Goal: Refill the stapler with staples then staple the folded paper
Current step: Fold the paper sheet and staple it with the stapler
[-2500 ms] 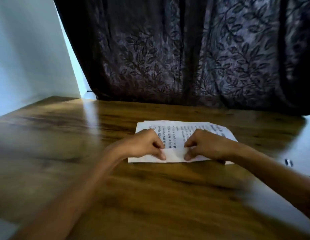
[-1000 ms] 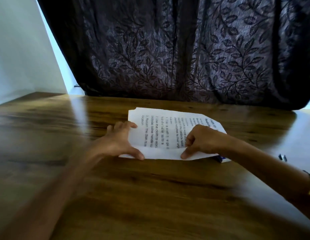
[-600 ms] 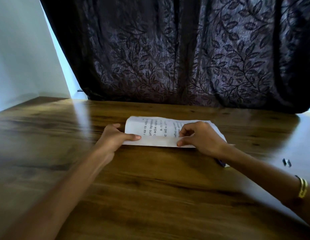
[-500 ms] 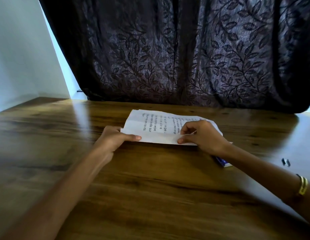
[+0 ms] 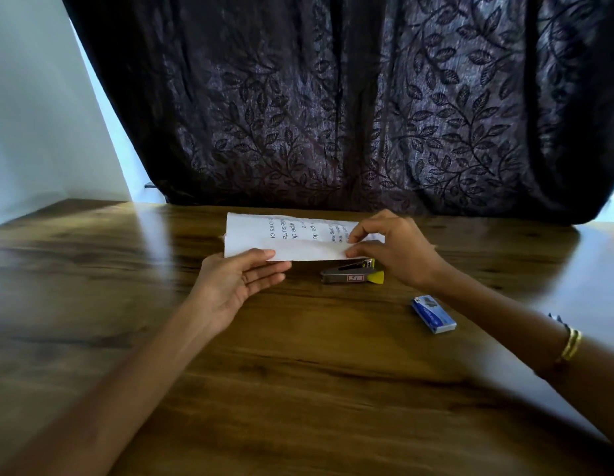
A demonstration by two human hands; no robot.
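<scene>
Folded paper (image 5: 292,240) is held up off the wooden table (image 5: 298,389), printed side facing the camera, probably to square the fold before any stapling. Right hand (image 5: 398,250) pinches the paper's right end, thumb and curled fingers closed on it. Left hand (image 5: 237,286) sits palm-up under the lower left edge, fingers fairly straight and relaxed, thumb on the front of the bottom edge; looks like support more than a firm grip. Stapler (image 5: 352,273), metal with a yellow end, lies flat on the table just below the paper's right end, just beside the right hand's fingers, not touched by either hand. Small blue staple box (image 5: 433,313) lies nearer the camera, right of the stapler, close to the right forearm, apparently closed. Refill looks not yet started: stapler appears shut. Gold bangle (image 5: 570,344) on the right wrist. Dark leaf-pattern curtain (image 5: 333,97) behind.
</scene>
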